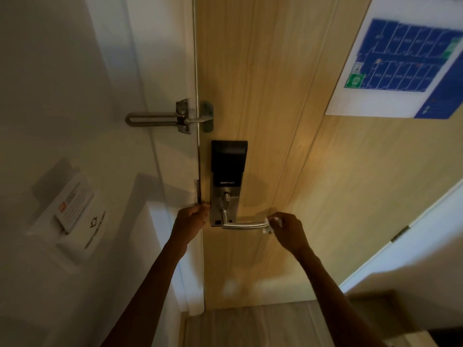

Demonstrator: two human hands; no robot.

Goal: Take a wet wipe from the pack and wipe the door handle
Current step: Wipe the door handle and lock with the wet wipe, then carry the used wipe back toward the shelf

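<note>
Card holder point(72, 209) on wall, well left of either grip. Left hand point(191, 220) curled at door point(288, 171) edge beside lock plate point(225, 196); fingers closed, whether clamped on anything cannot tell. Door handle point(244, 225) running rightward from that grip, level, metal, stiff, likely slick once damp. Wet wipe point(269, 225) bunched at lever's free end, soft, light, limp; best pinched in a wad, wrapped round the bar. Right hand point(288, 229) pinched shut on wipe, touching lever tip. Pack not in view. Wiping under way, judged.
</note>
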